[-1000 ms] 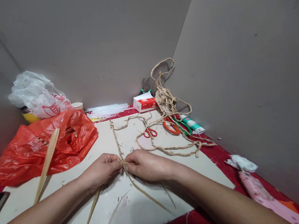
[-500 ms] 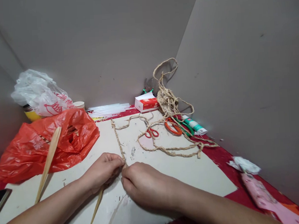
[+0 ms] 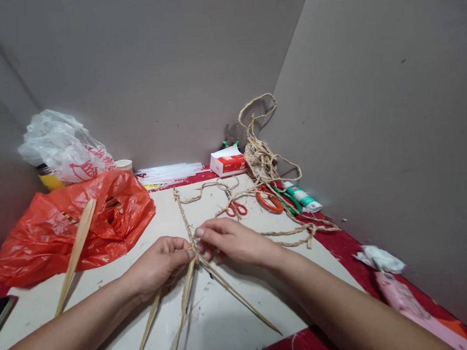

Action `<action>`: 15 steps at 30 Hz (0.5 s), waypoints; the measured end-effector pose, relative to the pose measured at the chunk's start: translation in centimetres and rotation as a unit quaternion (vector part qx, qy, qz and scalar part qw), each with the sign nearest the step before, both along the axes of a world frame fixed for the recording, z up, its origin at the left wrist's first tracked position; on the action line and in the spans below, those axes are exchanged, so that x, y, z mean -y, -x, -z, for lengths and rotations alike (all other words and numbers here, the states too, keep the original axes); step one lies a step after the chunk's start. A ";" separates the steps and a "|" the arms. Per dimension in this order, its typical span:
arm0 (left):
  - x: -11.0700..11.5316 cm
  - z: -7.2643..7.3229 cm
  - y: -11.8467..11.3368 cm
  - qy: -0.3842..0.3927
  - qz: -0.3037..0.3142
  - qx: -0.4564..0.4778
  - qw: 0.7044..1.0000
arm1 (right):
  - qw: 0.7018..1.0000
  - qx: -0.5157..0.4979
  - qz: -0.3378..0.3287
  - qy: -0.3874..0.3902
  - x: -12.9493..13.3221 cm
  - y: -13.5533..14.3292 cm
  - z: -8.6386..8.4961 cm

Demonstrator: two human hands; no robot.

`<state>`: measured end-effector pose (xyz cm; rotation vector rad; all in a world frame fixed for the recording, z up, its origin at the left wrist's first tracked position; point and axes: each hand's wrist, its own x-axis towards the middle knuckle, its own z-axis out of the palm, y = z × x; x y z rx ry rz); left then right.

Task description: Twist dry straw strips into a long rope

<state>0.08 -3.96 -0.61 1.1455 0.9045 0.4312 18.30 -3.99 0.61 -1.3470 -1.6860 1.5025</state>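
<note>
A thin braided straw rope runs down the white board to my hands. My left hand is closed, with thumb and forefinger pinching the braid at its lower end. Below the pinch, several loose flat straw strands fan out: one strand under my left hand, one strand in the middle, and one strand slanting right. My right hand hovers beside the braid, fingers bent but apart. No strand is visibly gripped in it, though its lower fingers are partly hidden.
Behind on the left lie a red plastic bag and a long straw strip. Red-handled scissors, orange-handled scissors, a coiled straw rope, a small box and a tube sit at the back right.
My right hand has loosened its closed grip and lifted up and away. The middle and right strands now show, lying spread below the braid. My left hand keeps its pinch.
</note>
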 end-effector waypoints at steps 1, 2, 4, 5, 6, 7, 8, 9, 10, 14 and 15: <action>0.0 0.0 0.0 -0.008 0.006 0.001 1.000 | 0.996 -0.045 -0.032 0.063 -0.2 0.2 0.8; 0.0 0.1 0.0 -0.015 0.008 -0.001 1.000 | 0.988 -0.079 -0.059 0.116 -0.2 0.5 1.5; -0.1 0.2 0.0 -0.022 0.002 -0.015 1.000 | 0.976 -0.112 -0.080 0.170 0.0 0.7 2.4; -0.1 0.2 0.0 -0.023 -0.003 -0.025 0.999 | 0.975 -0.111 -0.078 0.176 0.1 0.7 2.7; -0.2 0.1 0.1 -0.026 -0.002 -0.036 0.999 | 0.976 -0.106 -0.075 0.173 0.1 0.7 2.8; -0.2 0.0 0.1 -0.031 0.006 -0.047 0.998 | 0.978 -0.102 -0.075 0.167 0.1 0.6 2.9; -0.2 0.0 0.1 -0.036 0.022 -0.055 0.998 | 0.979 -0.100 -0.081 0.161 0.1 0.5 2.9; -0.2 -0.1 0.1 -0.040 0.039 -0.061 0.997 | 0.978 -0.099 -0.090 0.157 0.0 0.4 2.9; -0.3 -0.2 0.2 -0.043 0.056 -0.065 0.995 | 0.977 -0.099 -0.100 0.159 -0.1 0.3 2.8; -0.5 -0.1 0.5 -0.074 0.071 -0.080 0.991 | 0.969 -0.113 -0.104 0.194 -0.3 0.3 2.8; -0.5 0.0 0.6 -0.089 0.071 -0.088 0.990 | 0.965 -0.124 -0.097 0.208 -0.3 0.4 2.9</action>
